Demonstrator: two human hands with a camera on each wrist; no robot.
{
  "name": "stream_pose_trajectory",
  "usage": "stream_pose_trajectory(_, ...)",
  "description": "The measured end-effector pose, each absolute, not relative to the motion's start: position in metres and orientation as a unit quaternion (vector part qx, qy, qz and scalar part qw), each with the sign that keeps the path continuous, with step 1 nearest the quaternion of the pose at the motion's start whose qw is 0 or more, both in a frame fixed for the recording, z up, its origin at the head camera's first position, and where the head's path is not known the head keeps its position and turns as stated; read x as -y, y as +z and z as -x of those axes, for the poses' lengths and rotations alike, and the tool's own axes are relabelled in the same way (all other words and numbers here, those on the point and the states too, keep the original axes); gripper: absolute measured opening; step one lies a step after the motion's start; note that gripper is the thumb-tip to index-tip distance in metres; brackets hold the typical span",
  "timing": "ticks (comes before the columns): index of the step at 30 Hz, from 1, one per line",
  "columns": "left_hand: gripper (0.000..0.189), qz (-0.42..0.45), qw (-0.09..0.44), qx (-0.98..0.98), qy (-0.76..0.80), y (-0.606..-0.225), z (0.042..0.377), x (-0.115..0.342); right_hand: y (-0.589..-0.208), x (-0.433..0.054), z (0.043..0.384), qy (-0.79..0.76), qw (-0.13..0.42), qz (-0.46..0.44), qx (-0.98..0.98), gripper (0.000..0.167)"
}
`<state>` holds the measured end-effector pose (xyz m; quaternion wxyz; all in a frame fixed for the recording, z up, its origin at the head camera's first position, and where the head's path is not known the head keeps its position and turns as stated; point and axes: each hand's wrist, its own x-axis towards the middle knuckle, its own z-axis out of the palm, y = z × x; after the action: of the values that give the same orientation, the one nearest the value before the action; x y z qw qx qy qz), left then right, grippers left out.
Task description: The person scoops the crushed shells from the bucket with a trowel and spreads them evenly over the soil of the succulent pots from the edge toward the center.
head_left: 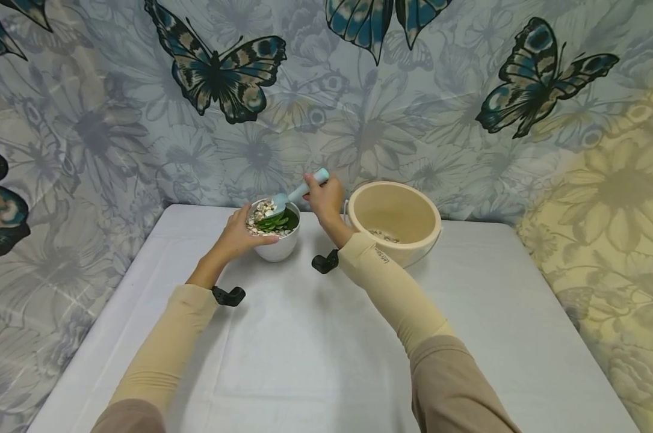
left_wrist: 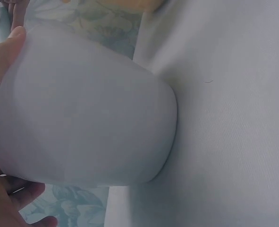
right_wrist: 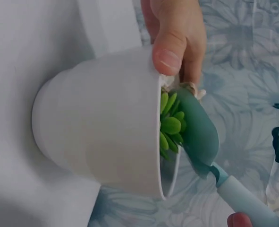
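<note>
A white plant pot [head_left: 277, 246] stands on the table, holding a green succulent [right_wrist: 171, 125] and pale pebbles [head_left: 262, 210]. My left hand [head_left: 235, 238] grips the pot's rim from the left, thumb on the near side and fingers on the far side. In my right hand [head_left: 326, 197] is the handle of a light blue trowel [head_left: 307, 189]. The trowel's blade [right_wrist: 200, 127] lies over the pot's opening, against the plant and pebbles. In the left wrist view, the pot's wall [left_wrist: 87, 109] hides most of what is inside.
Right of the pot, behind my right forearm, stands a cream bucket [head_left: 396, 207] with a thin handle and a few pebbles at its bottom. White cloth covers the table [head_left: 294, 361]. A butterfly-print backdrop [head_left: 261, 153] rises directly behind the table's back edge.
</note>
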<state>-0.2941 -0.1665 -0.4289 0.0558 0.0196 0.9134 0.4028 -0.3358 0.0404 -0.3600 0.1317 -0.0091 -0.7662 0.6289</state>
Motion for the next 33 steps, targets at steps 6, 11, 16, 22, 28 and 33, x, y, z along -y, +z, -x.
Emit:
stream_pose_trajectory(6, 0.13, -0.018, 0.048, -0.918, 0.392, -0.432, 0.294, 0.168, -0.355, -0.044, 0.338, 0.641, 0.116, 0.015, 0.759, 0.031)
stream_pose_trajectory(11, 0.13, -0.02, 0.033, -0.928, 0.371, -0.432, 0.291, 0.166, -0.357, -0.048, 0.338, 0.674, 0.087, 0.026, 0.733, 0.029)
stream_pose_trajectory(16, 0.126, -0.037, 0.049, -0.925, 0.376, -0.43, 0.292, 0.171, -0.358, -0.049, 0.339, 0.701, 0.08, 0.019, 0.708, 0.022)
stream_pose_trajectory(22, 0.128, -0.042, 0.071, -0.914, 0.396, -0.433, 0.296, 0.176, -0.36, -0.051, 0.342, 0.733, 0.061, 0.023, 0.677, 0.015)
stream_pose_trajectory(28, 0.127, -0.034, 0.05, -0.914, 0.401, -0.434, 0.293, 0.173, -0.359, -0.052, 0.342, 0.736, 0.048, 0.026, 0.674, 0.016)
stream_pose_trajectory(33, 0.127, -0.027, 0.041, -0.916, 0.398, -0.432, 0.289, 0.17, -0.358, -0.05, 0.339, 0.724, 0.067, 0.002, 0.687, 0.024)
